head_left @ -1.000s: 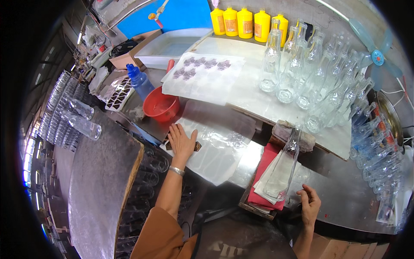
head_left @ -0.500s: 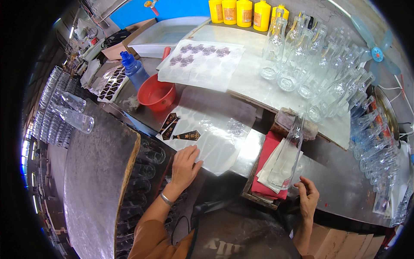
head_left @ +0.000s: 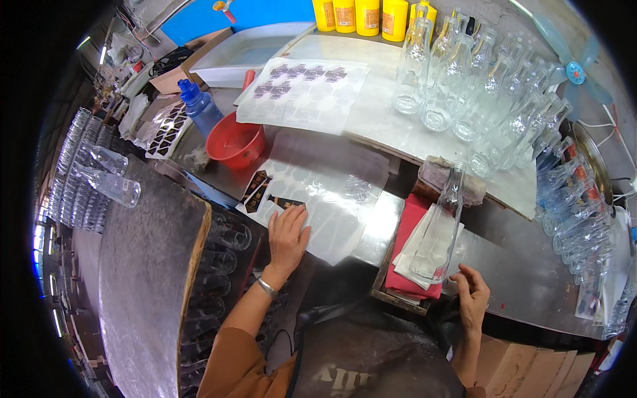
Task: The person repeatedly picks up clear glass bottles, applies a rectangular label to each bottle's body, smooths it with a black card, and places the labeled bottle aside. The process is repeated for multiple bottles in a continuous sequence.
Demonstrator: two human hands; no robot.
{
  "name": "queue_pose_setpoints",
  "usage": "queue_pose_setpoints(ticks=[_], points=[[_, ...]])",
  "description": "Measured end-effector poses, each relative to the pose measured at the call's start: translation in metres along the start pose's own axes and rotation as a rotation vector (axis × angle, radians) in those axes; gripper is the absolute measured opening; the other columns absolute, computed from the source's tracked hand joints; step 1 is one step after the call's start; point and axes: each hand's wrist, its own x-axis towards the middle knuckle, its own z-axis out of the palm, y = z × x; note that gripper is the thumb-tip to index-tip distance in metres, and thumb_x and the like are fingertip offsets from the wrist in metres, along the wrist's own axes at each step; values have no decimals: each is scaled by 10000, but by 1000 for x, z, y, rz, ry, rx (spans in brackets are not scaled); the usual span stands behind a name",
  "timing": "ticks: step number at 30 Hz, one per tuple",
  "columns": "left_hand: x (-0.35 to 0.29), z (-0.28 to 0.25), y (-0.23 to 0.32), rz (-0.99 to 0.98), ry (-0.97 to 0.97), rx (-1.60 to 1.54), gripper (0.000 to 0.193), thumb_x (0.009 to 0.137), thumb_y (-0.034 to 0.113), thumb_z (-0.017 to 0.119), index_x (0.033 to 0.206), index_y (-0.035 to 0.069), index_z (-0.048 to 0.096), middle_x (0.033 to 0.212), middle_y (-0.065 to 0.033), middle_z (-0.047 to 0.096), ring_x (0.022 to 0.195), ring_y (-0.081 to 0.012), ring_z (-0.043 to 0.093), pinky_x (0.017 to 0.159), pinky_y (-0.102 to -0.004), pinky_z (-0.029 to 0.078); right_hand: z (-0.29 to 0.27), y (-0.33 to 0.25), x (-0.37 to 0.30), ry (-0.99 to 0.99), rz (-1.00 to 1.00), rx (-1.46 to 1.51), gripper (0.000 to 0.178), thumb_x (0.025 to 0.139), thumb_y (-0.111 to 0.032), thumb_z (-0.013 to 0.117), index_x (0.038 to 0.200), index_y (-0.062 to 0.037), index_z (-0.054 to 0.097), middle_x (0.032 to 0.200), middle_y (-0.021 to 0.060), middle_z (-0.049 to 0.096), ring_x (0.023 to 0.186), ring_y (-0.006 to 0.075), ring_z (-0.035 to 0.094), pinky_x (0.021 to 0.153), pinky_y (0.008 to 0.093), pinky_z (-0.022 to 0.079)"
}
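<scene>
My left hand (head_left: 288, 242) lies palm down on the translucent backing sheet (head_left: 332, 225), its fingers stretched out. The fingertips rest on the near edge of a black-and-gold label (head_left: 285, 203) and cover part of it. More dark labels (head_left: 257, 190) of the same kind lie just left of it. On my right, a clear glass bottle (head_left: 443, 232) rests tilted on white and red cloths (head_left: 405, 254) in a shallow wooden box, its neck on a wrapped support (head_left: 431, 179). My right hand (head_left: 472, 295) hovers beside the bottle's base, fingers loosely bent and apart, holding nothing.
A red bowl (head_left: 257, 142) and a blue squeeze bottle (head_left: 199, 106) stand beyond the sheet. Printed label sheets (head_left: 298, 99) lie on the white board. Many glass bottles (head_left: 458, 86) crowd the back right, near a blue fan (head_left: 574, 73). A dark tabletop (head_left: 149, 245) is at left.
My left hand has moved slightly forward, from the sheet's near edge onto the black-and-gold label. My right hand stays by the bottle's base. The whole view has shifted a little.
</scene>
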Motion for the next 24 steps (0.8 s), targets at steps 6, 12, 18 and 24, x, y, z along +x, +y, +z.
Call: queue_pose_setpoints(ticks=[6, 12, 18, 24], points=[[-22, -6, -13, 84, 13, -41, 331, 882, 128, 705, 1202, 51, 667, 1297, -95, 651, 1272, -289, 583, 1127, -525, 354, 2, 1, 2, -13, -16, 42, 289, 949, -104, 671, 1194, 50, 672, 966, 90, 730, 854, 124, 678, 791, 256, 520], [-14, -38, -4, 98, -58, -163, 399, 839, 13, 676, 1236, 40, 655, 1327, -122, 635, 1308, -297, 564, 1150, -520, 338, -2, 11, 0, -4, -3, 36, 299, 946, -108, 669, 1196, 56, 670, 962, 85, 729, 835, 118, 671, 779, 251, 523], [-10, -33, -31, 128, -148, -78, 513, 782, -101, 616, 1275, 38, 646, 1378, -103, 619, 1334, -279, 548, 1166, -518, 328, 1, 6, 2, -8, -6, 8, 303, 944, -109, 668, 1198, 57, 670, 952, 87, 726, 818, 118, 671, 758, 251, 529], [-2, -32, -28, 128, -89, -78, 492, 786, -102, 621, 1255, 39, 658, 1329, -115, 650, 1302, -288, 577, 1146, -506, 366, 3, 2, 2, -57, 29, 11, 303, 992, -131, 637, 1231, 56, 647, 951, 47, 718, 878, 89, 624, 802, 224, 474]])
